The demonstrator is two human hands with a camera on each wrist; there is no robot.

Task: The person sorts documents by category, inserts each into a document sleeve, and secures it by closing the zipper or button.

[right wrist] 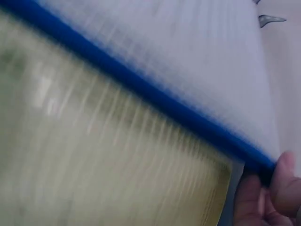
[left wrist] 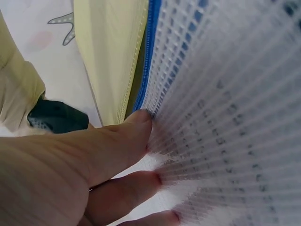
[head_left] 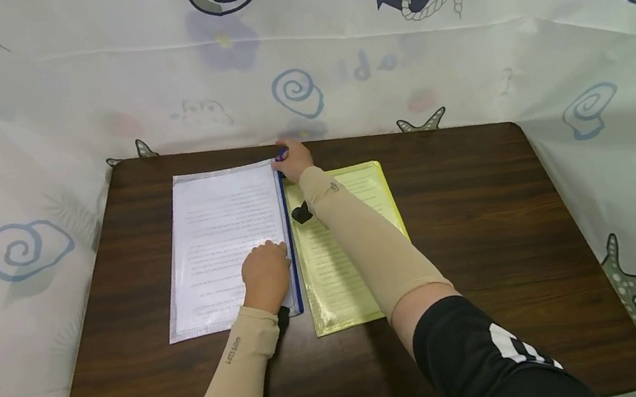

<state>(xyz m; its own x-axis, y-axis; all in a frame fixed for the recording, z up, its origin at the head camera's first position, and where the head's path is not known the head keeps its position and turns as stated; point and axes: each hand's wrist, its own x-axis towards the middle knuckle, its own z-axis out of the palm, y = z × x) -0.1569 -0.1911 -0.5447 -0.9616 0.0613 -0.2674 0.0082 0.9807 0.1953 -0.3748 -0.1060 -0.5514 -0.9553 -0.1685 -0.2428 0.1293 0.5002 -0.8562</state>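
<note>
A clear mesh zipper pouch with a blue zip edge lies on the table, a printed white sheet showing through it. My left hand rests on its right half; in the left wrist view the thumb touches the mesh beside the blue zip and the fingertips press the surface. At the pouch's top right corner my right hand pinches the end of the blue zip between thumb and fingers. Whether it holds the zip's slider is too blurred to tell.
A yellow mesh zipper pouch with a printed sheet inside lies just right of the blue-edged one, partly under the right forearm. Both lie on a dark brown wooden table. A white patterned cloth hangs behind and around it.
</note>
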